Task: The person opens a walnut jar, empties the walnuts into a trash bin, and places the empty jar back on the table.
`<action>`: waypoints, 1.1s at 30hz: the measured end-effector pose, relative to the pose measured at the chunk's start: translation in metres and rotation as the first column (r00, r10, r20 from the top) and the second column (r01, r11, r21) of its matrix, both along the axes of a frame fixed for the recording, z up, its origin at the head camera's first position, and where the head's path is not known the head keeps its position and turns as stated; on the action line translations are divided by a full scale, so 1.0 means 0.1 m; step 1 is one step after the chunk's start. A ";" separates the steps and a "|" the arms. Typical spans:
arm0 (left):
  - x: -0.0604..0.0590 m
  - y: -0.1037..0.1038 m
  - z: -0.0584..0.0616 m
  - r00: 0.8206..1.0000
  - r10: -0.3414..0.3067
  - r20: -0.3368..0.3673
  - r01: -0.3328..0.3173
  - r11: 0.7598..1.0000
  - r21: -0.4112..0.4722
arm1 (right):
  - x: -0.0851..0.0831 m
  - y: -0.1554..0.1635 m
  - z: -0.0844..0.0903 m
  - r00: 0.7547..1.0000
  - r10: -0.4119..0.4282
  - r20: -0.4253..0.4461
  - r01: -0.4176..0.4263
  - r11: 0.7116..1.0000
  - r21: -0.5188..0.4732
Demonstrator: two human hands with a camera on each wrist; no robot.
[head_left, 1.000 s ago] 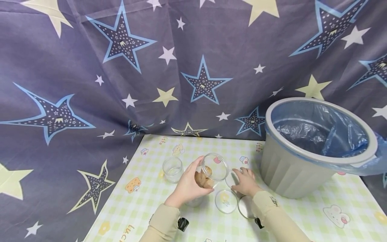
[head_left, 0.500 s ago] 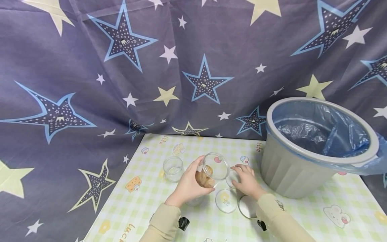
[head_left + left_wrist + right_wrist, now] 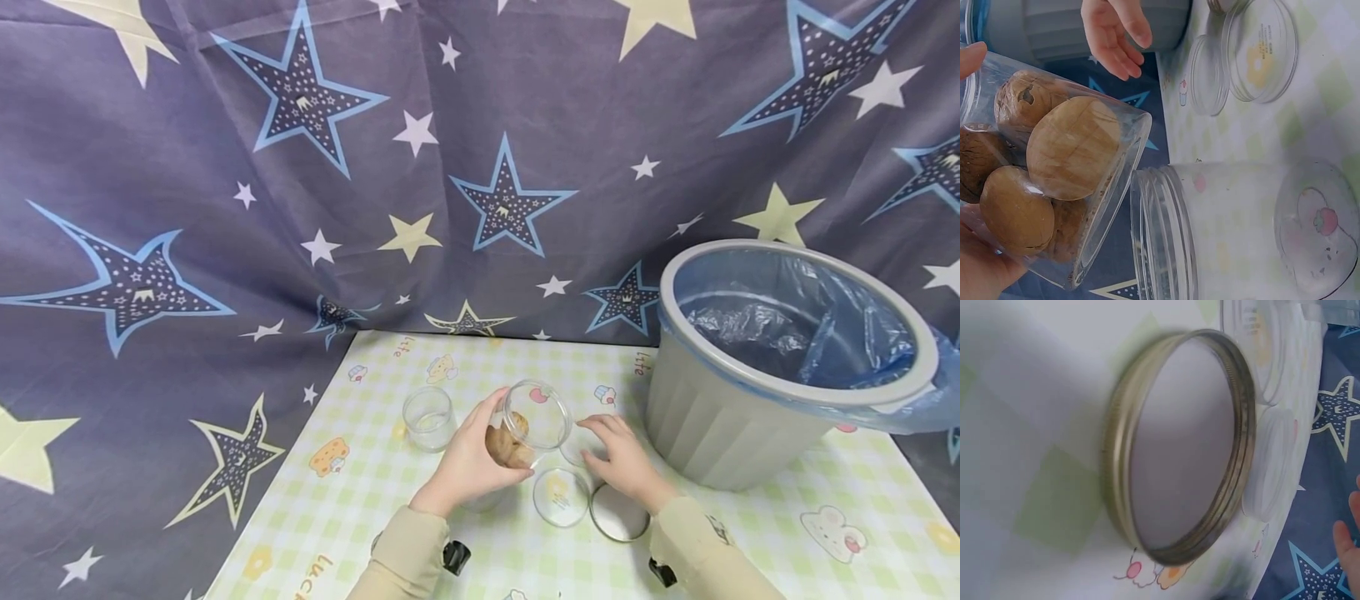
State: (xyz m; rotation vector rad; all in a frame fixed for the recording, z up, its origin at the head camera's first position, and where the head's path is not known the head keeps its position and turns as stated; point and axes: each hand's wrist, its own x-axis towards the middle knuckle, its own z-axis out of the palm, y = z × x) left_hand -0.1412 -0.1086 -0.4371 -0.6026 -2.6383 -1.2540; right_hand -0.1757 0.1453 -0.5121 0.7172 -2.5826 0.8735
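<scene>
My left hand [image 3: 471, 462] grips a clear plastic jar [image 3: 537, 444], tilted with its mouth toward the right. Inside are several brown, crack-shelled walnut-like nuts [image 3: 1072, 147]. The jar is held above another clear jar [image 3: 1166, 231], which the left hand partly hides in the head view. My right hand [image 3: 624, 460] hovers over the lids, fingers loosely bent and nothing between them. Near its fingertips lies a clear lid [image 3: 576, 448]; a second clear lid [image 3: 562, 497] is closer to me. Below the right wrist rests a gold-rimmed metal lid [image 3: 1182, 450], its white inside facing up.
An uncovered clear jar [image 3: 430, 419] stands left of the left hand. At the right is a large grey bin [image 3: 720, 433] lined with a blue bag. A checked cloth [image 3: 300, 517] covers the table, and a starry curtain [image 3: 360, 250] hangs behind.
The right hand has drawn back slightly to the right, its thumb and fingers now further apart, uncovering more of the metal lid. The left hand and its jar have stayed nearly still.
</scene>
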 end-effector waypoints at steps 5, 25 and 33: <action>0.01 0.02 0.00 1.000 0.006 0.016 -0.006 1.000 0.004 | 0.07 0.09 0.03 0.993 0.012 -0.118 -0.014 1.000 -0.016; 0.04 0.07 0.00 0.999 0.021 0.037 -0.020 1.000 -0.017 | 0.30 0.28 0.40 0.973 0.084 -0.213 -0.093 0.995 -0.035; 0.04 0.08 -0.01 0.999 0.014 0.038 -0.013 1.000 -0.007 | 0.29 0.33 0.76 0.955 0.156 -0.252 -0.168 0.986 -0.024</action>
